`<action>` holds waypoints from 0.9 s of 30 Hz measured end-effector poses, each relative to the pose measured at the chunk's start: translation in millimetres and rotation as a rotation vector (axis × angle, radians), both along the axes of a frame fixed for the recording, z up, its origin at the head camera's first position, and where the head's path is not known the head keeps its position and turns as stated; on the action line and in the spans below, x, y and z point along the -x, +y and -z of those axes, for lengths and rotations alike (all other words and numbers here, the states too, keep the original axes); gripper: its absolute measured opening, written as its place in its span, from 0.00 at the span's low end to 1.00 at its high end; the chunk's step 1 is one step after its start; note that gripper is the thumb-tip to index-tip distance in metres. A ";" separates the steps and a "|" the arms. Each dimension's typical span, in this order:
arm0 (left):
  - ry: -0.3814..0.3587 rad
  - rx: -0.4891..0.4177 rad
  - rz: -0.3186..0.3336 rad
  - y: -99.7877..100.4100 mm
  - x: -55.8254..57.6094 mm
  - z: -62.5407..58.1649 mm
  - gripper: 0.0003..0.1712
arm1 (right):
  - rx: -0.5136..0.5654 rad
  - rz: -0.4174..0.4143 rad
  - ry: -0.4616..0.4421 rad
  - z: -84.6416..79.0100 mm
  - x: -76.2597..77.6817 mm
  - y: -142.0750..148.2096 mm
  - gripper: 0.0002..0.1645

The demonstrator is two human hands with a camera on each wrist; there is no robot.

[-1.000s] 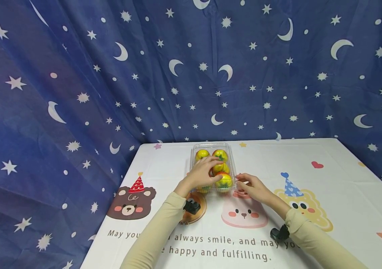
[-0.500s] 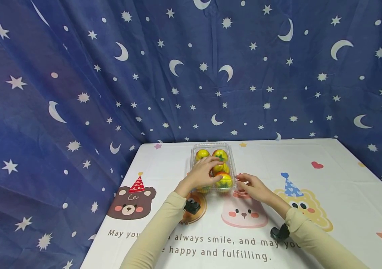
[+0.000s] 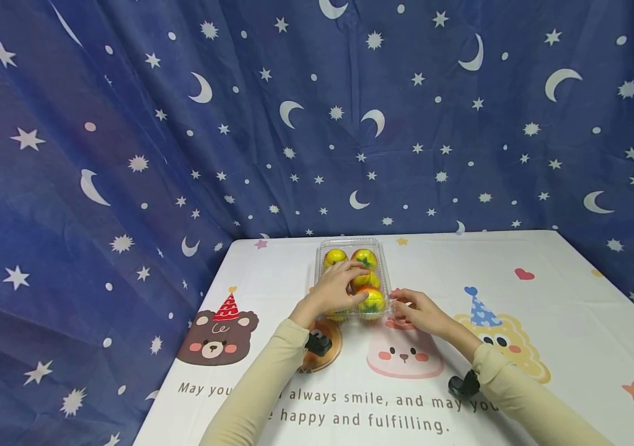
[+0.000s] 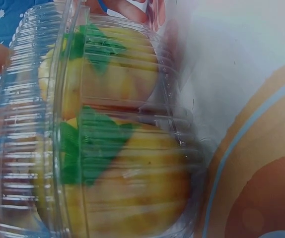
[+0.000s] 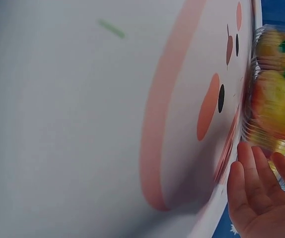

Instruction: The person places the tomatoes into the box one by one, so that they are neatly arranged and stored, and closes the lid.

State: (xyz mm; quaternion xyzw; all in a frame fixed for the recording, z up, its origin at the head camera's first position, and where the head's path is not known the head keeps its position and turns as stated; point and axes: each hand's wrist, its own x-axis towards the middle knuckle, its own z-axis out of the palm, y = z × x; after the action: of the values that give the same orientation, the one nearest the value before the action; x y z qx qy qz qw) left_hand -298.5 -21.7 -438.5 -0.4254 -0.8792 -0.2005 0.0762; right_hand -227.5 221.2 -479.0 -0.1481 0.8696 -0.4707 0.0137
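Note:
A clear plastic clamshell box (image 3: 349, 242) lies shut near the back of the table. Through its lid show several round yellow-and-red fruits (image 3: 371, 302) with green leafy tops. My left hand (image 3: 334, 288) rests over the lid, fingers spread and slightly bent, hiding part of the fruit. At the box's front right corner is my right hand (image 3: 419, 313), its fingertips right at the side wall. In the left wrist view two fruits (image 4: 132, 173) sit behind the ribbed plastic. The right wrist view has the right hand's fingers extended toward the box.
The white tablecloth (image 3: 551, 297) is printed with cartoon faces, stars and lettering. A dark blue curtain (image 3: 317, 124) with moons and stars hangs behind the table and along its left. Black wrist cameras (image 3: 318, 344) are strapped to both forearms.

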 end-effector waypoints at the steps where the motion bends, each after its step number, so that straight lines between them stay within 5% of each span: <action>1: -0.001 0.002 -0.002 0.2 0.2 0.1 0.32 | 0.001 -0.003 0.001 -0.3 -0.2 0.4 0.22; 14: 0.001 0.009 -0.006 0.4 0.6 -0.2 0.31 | -0.004 -0.021 0.018 -8.8 -4.2 0.2 0.14; 27: 0.017 0.014 -0.006 1.0 -1.5 -0.1 0.31 | -0.023 -0.022 0.005 -8.5 -6.1 0.9 0.17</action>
State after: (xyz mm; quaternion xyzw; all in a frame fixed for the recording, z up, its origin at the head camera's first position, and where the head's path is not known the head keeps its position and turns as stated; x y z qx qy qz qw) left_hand -297.0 -20.7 -438.4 -0.4251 -0.8811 -0.1907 0.0811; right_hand -221.4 222.1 -470.4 -0.1590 0.8733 -0.4601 0.0183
